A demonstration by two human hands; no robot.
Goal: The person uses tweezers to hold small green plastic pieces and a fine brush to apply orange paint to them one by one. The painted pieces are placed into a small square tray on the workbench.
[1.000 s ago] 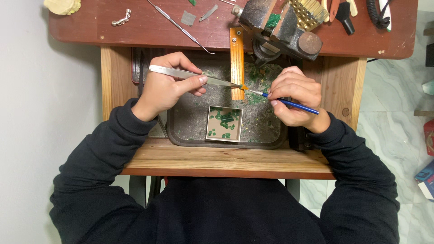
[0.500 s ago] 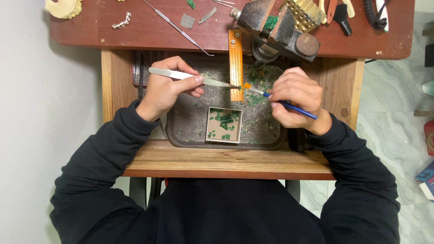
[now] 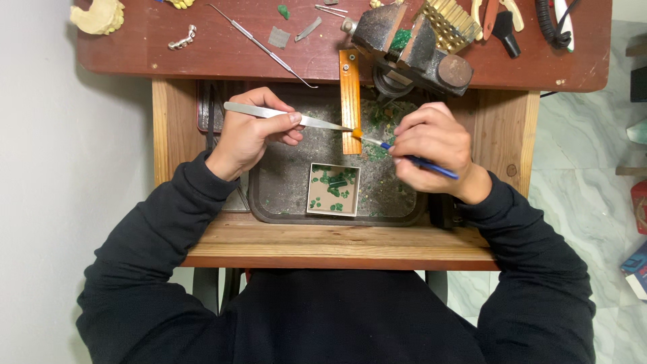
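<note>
Tweezers, long and steel, are pinched between thumb and fingers of the left hand; their tips meet a tiny orange piece at the lower end of an orange wooden peg that juts from the bench edge.

Head view: the tweezers lie across the work from nine o'clock toward the centre. From three o'clock the right hand is closed in a pen-like grip round a blue-handled tool, whose fine tip touches the same orange piece. Below, at six o'clock, a small square box with green fragments sits in a dark tray dusted with filings and green crumbs. A bench vise is seen at twelve o'clock on the red-brown benchtop, with a long metal probe and a pale dental cast toward eleven o'clock.

As a judgement, the small orange piece could be flicked out of the tweezers if the tool tip is pressed sideways too firmly, and it would be hard to find among the tray's debris; a slackened pinch would drop it likewise.

Against the frame half a second earlier, little is altered: both hands are held in the same grips and the tips remain at the peg, the right hand being only slightly shifted.
</note>
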